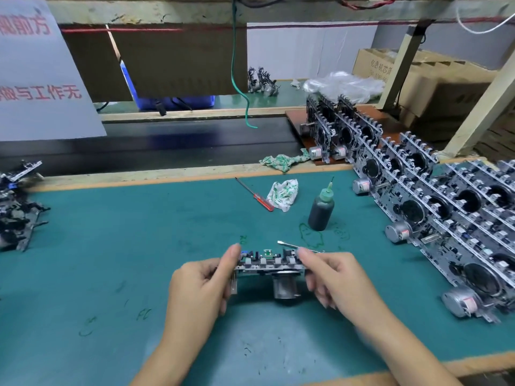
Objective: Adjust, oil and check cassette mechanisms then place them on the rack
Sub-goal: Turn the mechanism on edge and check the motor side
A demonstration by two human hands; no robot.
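A: Head view, item one?
B: Cassette mechanism (269,264), lying left-right above the bench (111,246), motor pointing toward the person.
A: Holders?
B: Left hand (200,282) gripping its left end; right hand (331,274) gripping its right end, also pinching a thin metal tool (292,245).

Matt green mat (139,246), shiny metal motor (285,288), printed cloth rag (282,193)

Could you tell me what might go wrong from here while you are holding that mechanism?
The right hand grips both the cassette mechanism and a thin metal tool; the tool could slip or scratch parts. The left hand holds only one end, so the mechanism might tip. A sweeping arm could topple the upright oil bottle.
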